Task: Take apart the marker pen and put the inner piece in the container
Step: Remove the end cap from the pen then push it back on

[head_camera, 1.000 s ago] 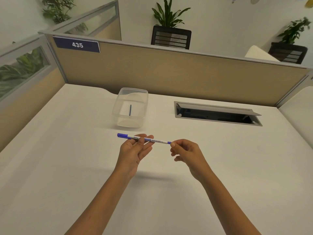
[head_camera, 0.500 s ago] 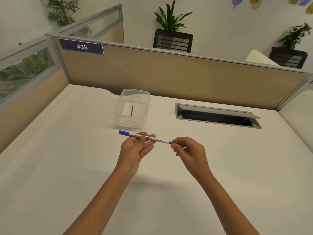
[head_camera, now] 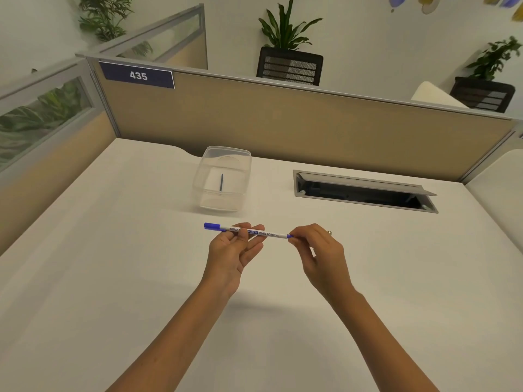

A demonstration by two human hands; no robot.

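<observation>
A thin white marker pen (head_camera: 267, 233) with a blue cap at its left end is held level above the white desk. My left hand (head_camera: 233, 251) grips its barrel near the cap end, fingers curled over it. My right hand (head_camera: 317, 247) pinches the blue plug at the pen's right end between thumb and fingertips. Just beyond the pen stands a clear plastic container (head_camera: 246, 159). One dark thin inner piece (head_camera: 221, 183) lies on its bottom.
An open cable hatch (head_camera: 365, 190) is sunk into the white desk (head_camera: 113, 264) to the right of the container. Tan partition walls (head_camera: 283, 120) close the desk at the back and left. Potted plants stand beyond them.
Both hands and the pen have stayed almost in place. The right fingers have shifted slightly on the pen's blue end.
</observation>
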